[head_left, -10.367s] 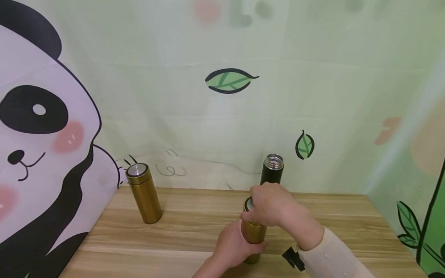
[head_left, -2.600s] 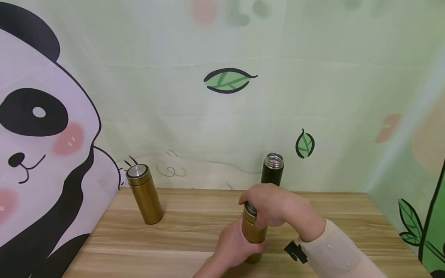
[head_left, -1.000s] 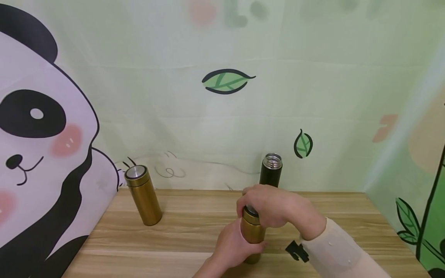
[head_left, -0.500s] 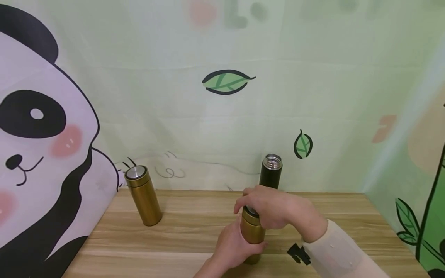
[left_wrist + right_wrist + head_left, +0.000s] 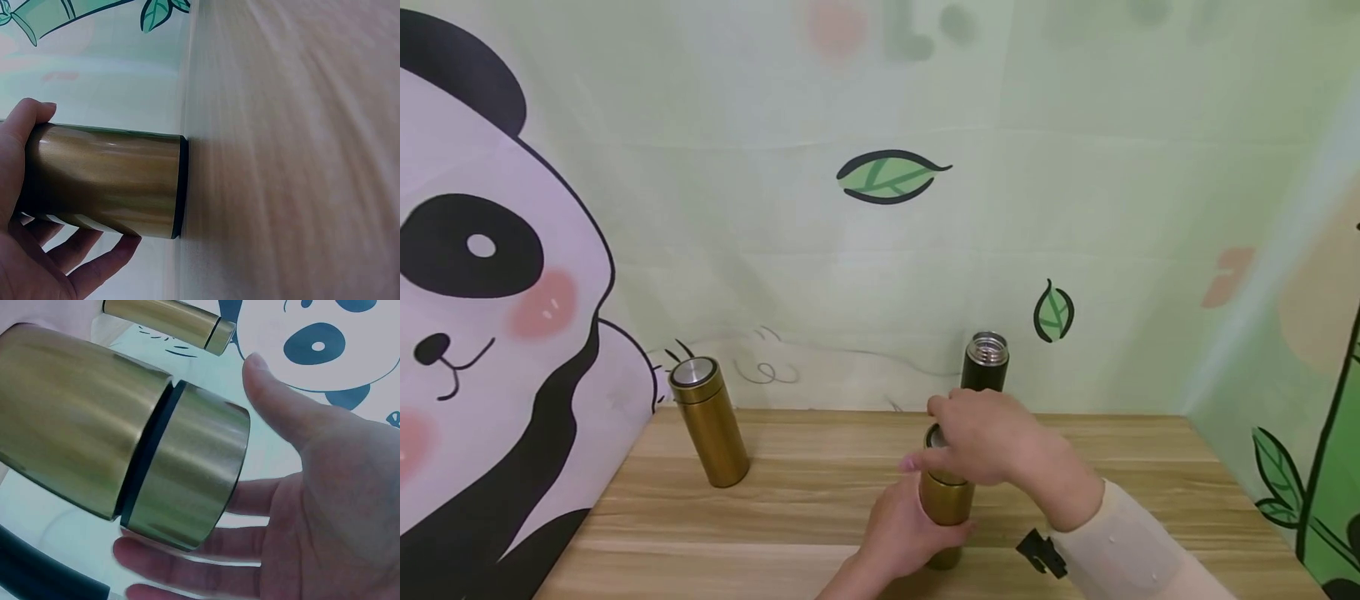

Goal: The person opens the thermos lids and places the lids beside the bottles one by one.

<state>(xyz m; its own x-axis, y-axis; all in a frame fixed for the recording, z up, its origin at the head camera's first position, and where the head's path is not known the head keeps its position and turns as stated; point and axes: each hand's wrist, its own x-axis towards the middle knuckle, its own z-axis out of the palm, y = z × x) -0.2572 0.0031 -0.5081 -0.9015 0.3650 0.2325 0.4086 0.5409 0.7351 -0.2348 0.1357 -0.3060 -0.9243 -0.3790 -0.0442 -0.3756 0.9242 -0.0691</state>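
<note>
My left hand (image 5: pixel 898 529) wraps around the body of a gold vacuum flask (image 5: pixel 946 504) standing upright on the table. In the left wrist view, the thumb lies on one side of the flask (image 5: pixel 112 181) and the fingers on the other, its black base at the tabletop. Around the flask's lid (image 5: pixel 936 437) is my right hand (image 5: pixel 992 437), fingers extended. The right wrist view shows the thumb off the gold lid (image 5: pixel 190 465) and the fingers behind it. A dark gap runs between lid and body.
A second gold flask (image 5: pixel 710 433), lid on, stands at the left of the wooden table (image 5: pixel 790 521). Behind my right hand stands a black flask (image 5: pixel 985 373) with an uncovered steel mouth. A printed cloth backdrop (image 5: pixel 760 217) rises at the table's far edge.
My right hand has turned on the lid: its fingers have swung back from the left side and the thumb now points left across the front. The left hand keeps its hold.
</note>
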